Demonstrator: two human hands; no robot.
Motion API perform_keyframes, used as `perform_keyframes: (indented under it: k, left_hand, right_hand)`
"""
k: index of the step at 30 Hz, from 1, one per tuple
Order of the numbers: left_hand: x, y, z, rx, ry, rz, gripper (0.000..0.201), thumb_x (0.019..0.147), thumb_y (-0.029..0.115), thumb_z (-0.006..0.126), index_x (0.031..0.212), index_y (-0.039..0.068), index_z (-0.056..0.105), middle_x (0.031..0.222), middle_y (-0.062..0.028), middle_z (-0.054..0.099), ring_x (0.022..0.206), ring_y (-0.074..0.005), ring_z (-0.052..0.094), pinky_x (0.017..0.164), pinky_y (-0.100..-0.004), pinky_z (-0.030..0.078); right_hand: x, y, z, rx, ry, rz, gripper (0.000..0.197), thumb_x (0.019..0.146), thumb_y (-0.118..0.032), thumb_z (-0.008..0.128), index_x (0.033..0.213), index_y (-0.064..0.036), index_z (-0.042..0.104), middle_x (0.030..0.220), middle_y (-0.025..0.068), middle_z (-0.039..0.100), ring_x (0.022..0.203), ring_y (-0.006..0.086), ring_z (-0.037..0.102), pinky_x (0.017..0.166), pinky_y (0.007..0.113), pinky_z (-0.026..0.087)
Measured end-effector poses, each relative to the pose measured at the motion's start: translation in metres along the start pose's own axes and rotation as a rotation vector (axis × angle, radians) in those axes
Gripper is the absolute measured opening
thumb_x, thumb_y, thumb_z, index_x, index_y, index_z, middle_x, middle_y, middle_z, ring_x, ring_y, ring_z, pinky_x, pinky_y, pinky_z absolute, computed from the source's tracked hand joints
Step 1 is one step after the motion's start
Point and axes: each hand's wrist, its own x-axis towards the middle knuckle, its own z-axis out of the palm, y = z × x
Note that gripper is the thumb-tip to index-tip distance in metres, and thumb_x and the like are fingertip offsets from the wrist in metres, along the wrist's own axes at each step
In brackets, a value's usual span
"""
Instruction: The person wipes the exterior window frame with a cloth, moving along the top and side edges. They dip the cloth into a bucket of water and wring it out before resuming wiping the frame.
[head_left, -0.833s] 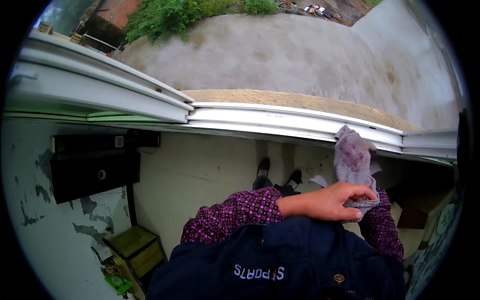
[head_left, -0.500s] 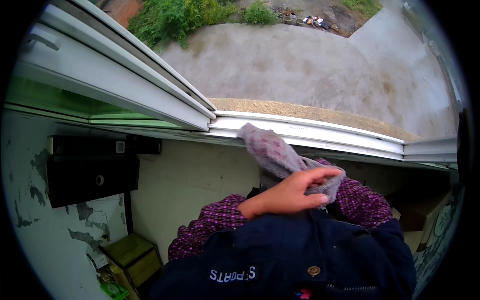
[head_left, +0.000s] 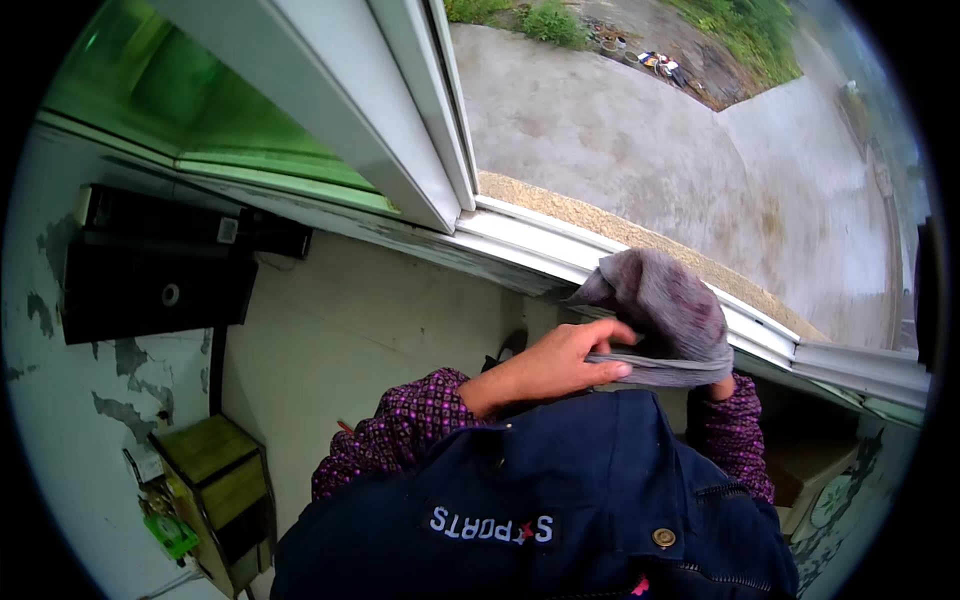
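Note:
A grey cloth [head_left: 670, 305] with faint reddish patches is bunched up in front of my body, just inside the window sill [head_left: 520, 228]. My left hand [head_left: 550, 365] has its thumb and fingers at the cloth's near left edge and holds it there, the forefinger reaching into the fold. At the right end of the cloth is my right hand [head_left: 721, 388]. Only a small part of it by the wrist shows; the cloth covers its fingers. Both arms wear purple patterned sleeves.
A white sliding window frame [head_left: 400, 110] with green glass stands at the left. Outside lies a concrete yard [head_left: 640, 140]. Below left are a black box-like object [head_left: 155, 290] by the peeling wall and a small wooden cabinet [head_left: 215, 460]. Brown boxes [head_left: 815, 470] stand at the right.
The cloth has moved right and gathered into a bulge over my right hand; before, it stretched up leftward to the sill. My left hand has moved slightly left. The view has turned.

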Motion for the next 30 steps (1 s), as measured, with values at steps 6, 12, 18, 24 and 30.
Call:
perform_keyframes:
  k: [6, 12, 18, 24, 30]
  left_hand:
    - [-0.018, -0.057, -0.002, 0.635, 0.187, -0.09, 0.021, 0.079, 0.028, 0.064, 0.09, 0.01, 0.066, 0.086, -0.0081, 0.057, 0.084, -0.0278, 0.057, 0.073, -0.0374, 0.047]
    - [-0.036, -0.05, 0.011, 0.997, 1.045, -0.073, 0.01, 0.08, 0.016, 0.064, 0.088, 0.011, 0.064, 0.088, -0.0034, 0.059, 0.066, -0.0225, 0.058, 0.056, -0.0311, 0.047]
    - [-0.041, -0.022, 0.042, 0.291, 1.792, 0.696, 0.031, 0.093, 0.018, 0.051, 0.121, 0.007, 0.044, 0.099, -0.0063, 0.06, 0.077, -0.015, 0.061, 0.067, -0.029, 0.053]
    - [0.002, -0.064, 0.062, -1.391, 1.514, 0.414, 0.031, 0.096, 0.027, 0.042, 0.118, 0.006, 0.048, 0.118, -0.0085, 0.052, 0.109, -0.0222, 0.049, 0.097, -0.0398, 0.038]
    - [-0.023, -0.071, 0.029, -1.294, 1.203, 0.691, 0.049, 0.09, 0.032, 0.033, 0.128, 0.003, 0.044, 0.13, -0.0126, 0.048, 0.123, -0.0294, 0.042, 0.106, -0.0448, 0.03]
  right_hand:
    - [0.002, -0.002, -0.012, 0.091, 0.293, -0.104, 0.056, 0.067, -0.014, 0.077, 0.116, -0.001, 0.052, 0.107, 0.0089, 0.058, 0.095, 0.0201, 0.057, 0.086, 0.033, 0.045]
    - [-0.003, 0.02, 0.012, 0.146, 0.207, -0.198, 0.037, 0.09, -0.012, 0.052, 0.124, 0.0002, 0.047, 0.11, 0.0107, 0.059, 0.098, 0.0168, 0.058, 0.089, 0.028, 0.045]
    - [-0.003, 0.005, 0.033, 0.71, -0.015, -0.063, 0.021, 0.079, -0.016, 0.068, 0.094, -0.0015, 0.062, 0.078, 0.0083, 0.063, 0.076, 0.0167, 0.06, 0.068, 0.027, 0.048]
    - [0.003, -0.022, 0.031, 0.406, -0.07, -0.379, 0.02, 0.077, -0.012, 0.066, 0.095, -0.0038, 0.062, 0.087, 0.0132, 0.064, 0.077, 0.027, 0.062, 0.071, 0.032, 0.048]
    - [0.025, -0.003, 0.036, 0.318, -0.109, -0.396, 0.024, 0.08, -0.011, 0.061, 0.103, -0.0058, 0.059, 0.088, 0.0143, 0.061, 0.081, 0.0299, 0.061, 0.073, 0.033, 0.047]
